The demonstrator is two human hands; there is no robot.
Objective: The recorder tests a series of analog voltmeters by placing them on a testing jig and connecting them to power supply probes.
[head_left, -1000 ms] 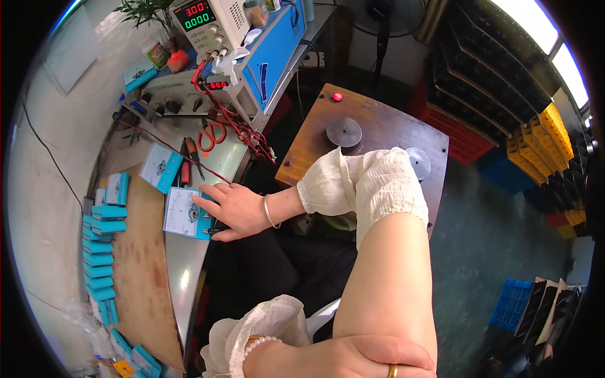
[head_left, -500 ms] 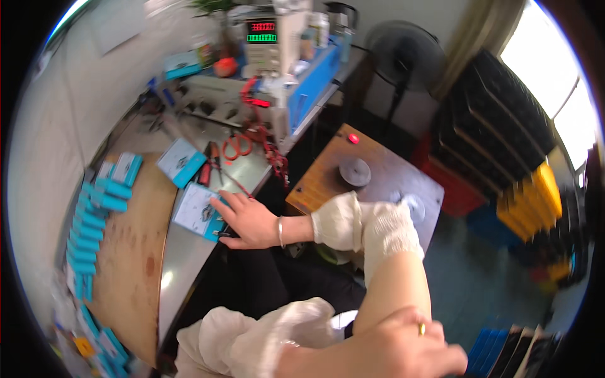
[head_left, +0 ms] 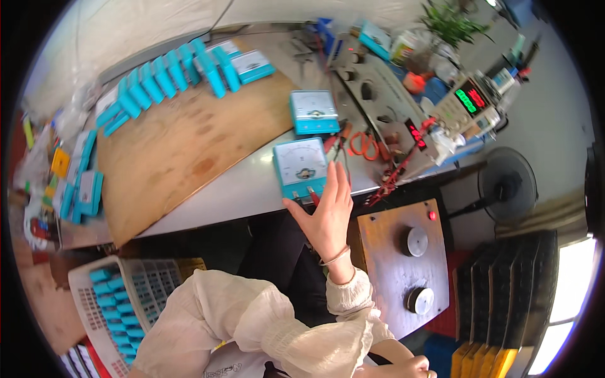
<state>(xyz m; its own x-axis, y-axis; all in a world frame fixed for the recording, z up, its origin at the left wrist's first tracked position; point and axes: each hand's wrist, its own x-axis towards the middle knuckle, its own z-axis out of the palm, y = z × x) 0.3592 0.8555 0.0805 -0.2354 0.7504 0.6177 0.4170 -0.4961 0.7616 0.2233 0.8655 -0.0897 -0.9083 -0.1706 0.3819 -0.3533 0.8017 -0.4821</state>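
My right hand (head_left: pixel 329 211), with a bangle on its wrist, is open over the front edge of the bench. Its fingers stretch along the lower right of a teal analogue meter (head_left: pixel 301 162) with a white dial; the thumb lies apart, below the meter. Between thumb and fingers, a red clip (head_left: pixel 314 196) and a dark one sit at the meter's lower edge. A second teal meter (head_left: pixel 313 108) lies just behind. My left hand (head_left: pixel 413 367), wearing a ring, is crossed over to the bottom right. Its fingers are curled and partly cut off; what they grip cannot be made out.
A row of teal meters (head_left: pixel 151 82) stands on a brown board (head_left: pixel 195 138). Orange-handled scissors (head_left: pixel 364 145) lie beside a power supply (head_left: pixel 463 107) and red leads. A white basket (head_left: pixel 94 309) of teal pieces stands lower left, a wooden panel with knobs (head_left: pixel 403 264) at right.
The view has swung round toward the bench, bringing the board and basket further in. My right hand remains by the same meter. My left hand has shifted toward the bottom edge.
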